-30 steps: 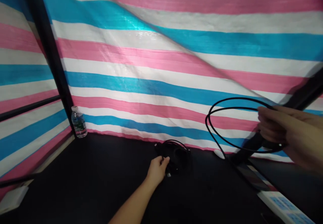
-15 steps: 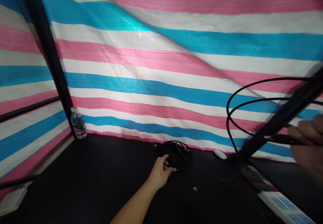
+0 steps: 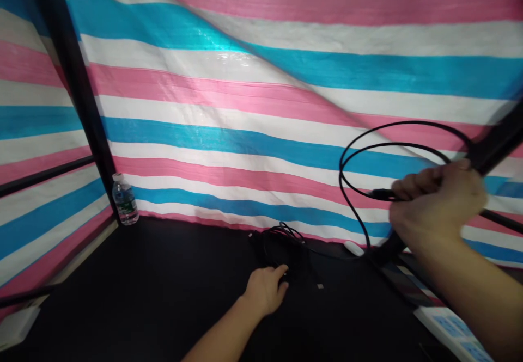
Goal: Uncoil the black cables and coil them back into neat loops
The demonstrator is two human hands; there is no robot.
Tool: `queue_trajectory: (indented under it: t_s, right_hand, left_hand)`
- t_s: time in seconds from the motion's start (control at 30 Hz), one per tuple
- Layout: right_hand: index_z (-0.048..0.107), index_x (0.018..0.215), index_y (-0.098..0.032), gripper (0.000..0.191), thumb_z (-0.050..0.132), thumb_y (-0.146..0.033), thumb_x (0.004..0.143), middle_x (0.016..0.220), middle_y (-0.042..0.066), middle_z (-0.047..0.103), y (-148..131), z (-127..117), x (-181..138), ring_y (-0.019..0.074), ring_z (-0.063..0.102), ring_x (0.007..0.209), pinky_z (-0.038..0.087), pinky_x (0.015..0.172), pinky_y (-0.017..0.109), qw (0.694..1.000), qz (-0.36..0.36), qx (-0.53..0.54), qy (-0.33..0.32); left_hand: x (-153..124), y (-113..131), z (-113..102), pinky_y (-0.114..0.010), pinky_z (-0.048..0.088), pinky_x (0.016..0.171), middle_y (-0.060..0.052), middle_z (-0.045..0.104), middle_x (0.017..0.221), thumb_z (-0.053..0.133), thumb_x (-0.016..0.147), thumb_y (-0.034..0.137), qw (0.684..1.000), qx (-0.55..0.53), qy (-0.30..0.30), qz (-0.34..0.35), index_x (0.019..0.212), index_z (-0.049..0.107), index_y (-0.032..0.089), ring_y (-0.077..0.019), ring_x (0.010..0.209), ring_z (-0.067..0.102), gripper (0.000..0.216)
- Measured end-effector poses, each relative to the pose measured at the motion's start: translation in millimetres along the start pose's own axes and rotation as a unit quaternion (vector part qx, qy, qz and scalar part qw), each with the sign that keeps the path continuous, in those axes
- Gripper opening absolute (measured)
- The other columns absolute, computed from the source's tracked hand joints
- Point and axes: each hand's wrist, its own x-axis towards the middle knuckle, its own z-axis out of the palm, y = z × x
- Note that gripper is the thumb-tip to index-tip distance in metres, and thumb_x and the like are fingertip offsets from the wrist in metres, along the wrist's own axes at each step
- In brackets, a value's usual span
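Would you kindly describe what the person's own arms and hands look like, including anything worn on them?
The left hand and right hand are bare, without gloves. The left forearm and right forearm show no sleeves within view, and no ring, watch or band is visible on either.

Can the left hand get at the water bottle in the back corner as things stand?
Probably yes: the left hand rests on the black cable bundle, and the plastic water bottle stands in the back corner, with only bare black tabletop between them.
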Motion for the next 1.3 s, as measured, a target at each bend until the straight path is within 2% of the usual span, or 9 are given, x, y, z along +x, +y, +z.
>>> queue_trajectory:
  t_s: [0.2, 0.37, 0.67, 0.77, 0.87, 1.0, 1.13, 1.2, 1.3]
  right_hand:
    - [0.036, 0.056, -0.022, 0.041, 0.047, -0.013, 0.095, 0.046, -0.009, 0.022, 18.6, 36.6, -19.1, 0.0083, 0.012, 0.041, 0.011, 0.042, 0.027, 0.996, 0.029, 0.081, 0.005]
    - [0.032, 0.056, -0.021, 0.046, 0.034, -0.015, 0.102, 0.046, -0.009, 0.017, 22.4, 47.8, -21.4, 0.0097, 0.006, 0.044, 0.010, 0.041, 0.026, 0.993, 0.030, 0.116, 0.014]
    - [0.037, 0.055, -0.020, 0.052, 0.030, -0.021, 0.107, 0.050, -0.010, 0.011, -34.8, 67.5, -21.8, 0.0082, 0.005, 0.041, 0.011, 0.039, 0.024, 0.986, 0.039, 0.164, -0.002]
    - [0.040, 0.055, -0.020, 0.052, 0.031, -0.020, 0.106, 0.047, -0.010, 0.013, -47.1, 68.5, -38.3, 0.0085, 0.006, 0.040, 0.012, 0.039, 0.025, 0.986, 0.051, 0.154, -0.050]
    - [0.041, 0.055, -0.020, 0.048, 0.037, -0.018, 0.103, 0.045, -0.009, 0.018, -53.8, 64.6, -61.9, 0.0085, 0.008, 0.040, 0.014, 0.039, 0.024, 0.981, 0.078, 0.148, -0.098]
    - [0.045, 0.057, -0.019, 0.042, 0.053, -0.026, 0.098, 0.048, -0.008, 0.023, -54.6, 48.8, -99.4, 0.0087, 0.010, 0.043, 0.017, 0.039, 0.023, 0.961, 0.188, 0.150, -0.136]
    - [0.047, 0.059, -0.020, 0.041, 0.069, -0.038, 0.089, 0.051, -0.010, 0.020, -42.6, 26.6, -141.4, 0.0085, 0.011, 0.045, 0.021, 0.039, 0.022, 0.935, 0.288, 0.154, -0.139]
    - [0.045, 0.058, -0.020, 0.044, 0.072, -0.041, 0.087, 0.053, -0.009, 0.021, -34.3, 16.8, -160.7, 0.0083, 0.014, 0.045, 0.024, 0.039, 0.022, 0.921, 0.337, 0.145, -0.134]
    - [0.043, 0.057, -0.020, 0.048, 0.077, -0.041, 0.082, 0.054, -0.009, 0.023, -21.8, 3.6, -182.1, 0.0076, 0.019, 0.046, 0.027, 0.039, 0.021, 0.901, 0.400, 0.141, -0.096]
  left_hand:
    - [-3.2, 5.1, -3.9, -0.042, 0.053, 0.089, -0.009, 0.072, 0.109, 0.050, 0.093, 0.033, 0.999, 0.029, -0.015, 0.014, 0.129, 0.065, 0.027, -0.0295, 0.099, 0.068, 0.040]
    - [-6.3, 7.5, -9.2, -0.041, 0.052, 0.087, -0.009, 0.068, 0.107, 0.051, 0.092, 0.033, 0.999, 0.028, -0.023, 0.025, 0.140, 0.056, 0.025, -0.0281, 0.096, 0.065, 0.049]
    - [-8.9, 3.9, -11.0, -0.042, 0.046, 0.097, -0.012, 0.065, 0.112, 0.059, 0.085, 0.023, 0.997, -0.060, -0.024, 0.030, 0.139, 0.058, 0.018, -0.0277, 0.105, 0.058, 0.054]
    - [-9.6, 0.1, -16.1, -0.038, 0.047, 0.097, -0.010, 0.065, 0.115, 0.065, 0.083, 0.025, 0.990, -0.133, -0.029, 0.027, 0.124, 0.069, 0.020, -0.0254, 0.108, 0.059, 0.042]
    - [-14.3, -3.1, -32.3, -0.036, 0.052, 0.083, -0.009, 0.070, 0.100, 0.067, 0.083, 0.032, 0.976, -0.215, -0.033, -0.004, 0.103, 0.074, 0.017, -0.0233, 0.092, 0.064, 0.026]
    - [-43.4, -2.3, -73.8, -0.036, 0.055, 0.078, -0.013, 0.070, 0.104, 0.053, 0.091, 0.036, 0.952, -0.304, 0.007, -0.044, 0.115, 0.068, 0.015, -0.0261, 0.097, 0.068, 0.035]
    - [-96.1, 6.5, -112.1, -0.040, 0.046, 0.102, -0.011, 0.067, 0.130, 0.068, 0.082, 0.028, 0.902, -0.415, 0.048, -0.105, 0.133, 0.060, 0.028, -0.0278, 0.124, 0.060, 0.052]
    - [-120.2, 14.0, -120.3, -0.042, 0.041, 0.105, -0.008, 0.072, 0.123, 0.066, 0.082, 0.033, 0.890, -0.442, 0.047, -0.102, 0.124, 0.067, 0.032, -0.0288, 0.120, 0.062, 0.042]
    - [-144.9, 30.8, -120.1, -0.043, 0.043, 0.101, -0.004, 0.077, 0.102, 0.064, 0.085, 0.045, 0.916, -0.398, 0.022, -0.052, 0.112, 0.074, 0.038, -0.0297, 0.107, 0.065, 0.030]
